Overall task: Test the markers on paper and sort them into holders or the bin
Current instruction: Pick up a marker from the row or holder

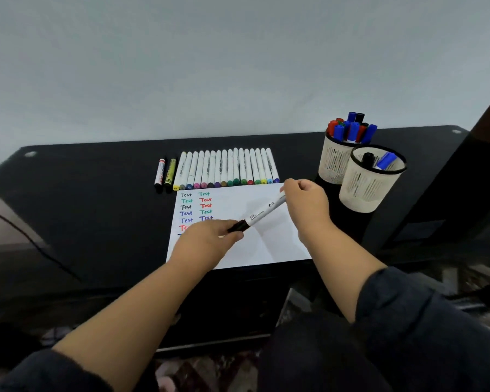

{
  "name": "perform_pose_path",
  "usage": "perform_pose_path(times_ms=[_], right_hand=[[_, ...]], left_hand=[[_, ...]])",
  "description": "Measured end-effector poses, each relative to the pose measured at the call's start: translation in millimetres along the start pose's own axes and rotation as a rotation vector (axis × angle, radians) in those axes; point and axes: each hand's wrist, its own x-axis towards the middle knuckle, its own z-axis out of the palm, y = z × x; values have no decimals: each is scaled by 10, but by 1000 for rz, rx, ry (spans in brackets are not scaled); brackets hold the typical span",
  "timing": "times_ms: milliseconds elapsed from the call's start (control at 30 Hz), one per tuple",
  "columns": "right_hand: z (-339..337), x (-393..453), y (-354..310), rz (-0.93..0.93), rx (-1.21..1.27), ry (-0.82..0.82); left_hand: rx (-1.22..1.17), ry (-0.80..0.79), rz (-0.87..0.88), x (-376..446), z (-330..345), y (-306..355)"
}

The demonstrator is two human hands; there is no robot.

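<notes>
I have the marker (262, 213) held level above the paper (266, 244), my left hand (207, 240) pinching its black cap and my right hand (304, 202) gripping the far end of the barrel, probably to pull the cap free (or press it on). It is a white barrel with small print.

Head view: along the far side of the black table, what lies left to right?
Red-capped white marker → yellow-green marker → row of white markers with coloured caps → far white mesh holder full of markers → nearer white mesh holder.
</notes>
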Motion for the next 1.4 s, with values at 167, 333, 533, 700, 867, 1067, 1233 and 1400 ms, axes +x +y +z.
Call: perform_pose_path(times_ms=[167,333,533,700,867,1067,1233,1400], right_hand=[[348,-237,17,130,107,-116],[655,-515,141,163,64,-289],[759,-629,222,152,64,-325],[823,-660,270,151,37,-325],[862,-713,285,148,81,-355],[932,-750,305,66,8,-279],[948,-770,272,36,-35,-259],[967,-783,249,66,-36,-254]], left_hand=[[-85,62,-13,-211,-120,-253],[-137,130,-26,-319,-86,-478],[-171,168,-19,-402,-79,-627],[-185,150,-32,-412,-55,-647],[-188,133,-80,-413,-75,-657],[-176,105,-60,-438,-86,-608],[-348,25,-80,-430,-142,-659],[-402,7,-68,-443,-153,-665]])
